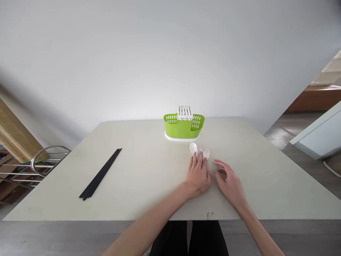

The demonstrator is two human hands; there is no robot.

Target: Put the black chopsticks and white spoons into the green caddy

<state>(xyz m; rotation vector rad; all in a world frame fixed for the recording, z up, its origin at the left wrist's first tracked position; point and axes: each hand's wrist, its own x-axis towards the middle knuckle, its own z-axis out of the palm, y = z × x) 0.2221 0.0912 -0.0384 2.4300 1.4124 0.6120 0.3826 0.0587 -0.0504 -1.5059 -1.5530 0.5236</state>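
Observation:
Three white spoons [193, 148] lie side by side on the table, bowls pointing away from me. My left hand [198, 177] is closed over their handles, fingers pressed down on them, so the handles are hidden beneath it. Just to the right, my right hand [231, 183] rests low over the table with fingers curved and thumb apart from the index finger. Nothing is in it, and it does not touch the spoons. Beyond the spoons stands a green utensil basket [182, 128] with a white slotted top and white base.
A bundle of black chopsticks [100, 175] lies slantwise on the left of the pale table [149, 170]. A wall [170, 57] rises behind the table. To the left are a metal rack [49, 161] and a wooden board [20, 131].

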